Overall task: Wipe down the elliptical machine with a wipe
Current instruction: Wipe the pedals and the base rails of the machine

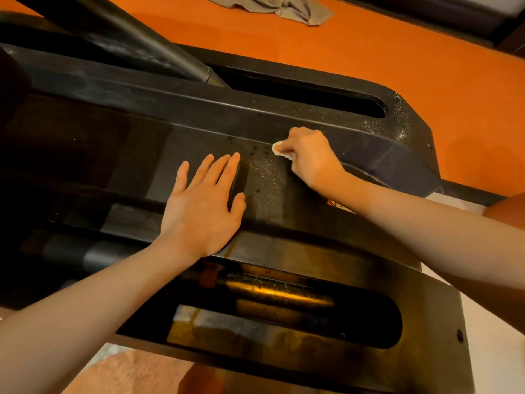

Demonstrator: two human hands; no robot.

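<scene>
Both of your bare forearms reached in from the bottom of the view. Your right hand (308,157) was curled tight around a small white wipe (279,149), pressing it onto the black rear cover of the elliptical machine (199,120). Your left hand (203,203) lay flat beside it, fingers straight, holding nothing. Pale dust specks and dark droplets lay between the two hands. Dust also covered the far rounded corner beside a long slot (306,99). A second slot (355,325) lay open just below your left wrist. The wipe looked small and bunched, so it could smear grit rather than lift it. A bracing hand could slip toward that opening.
</scene>
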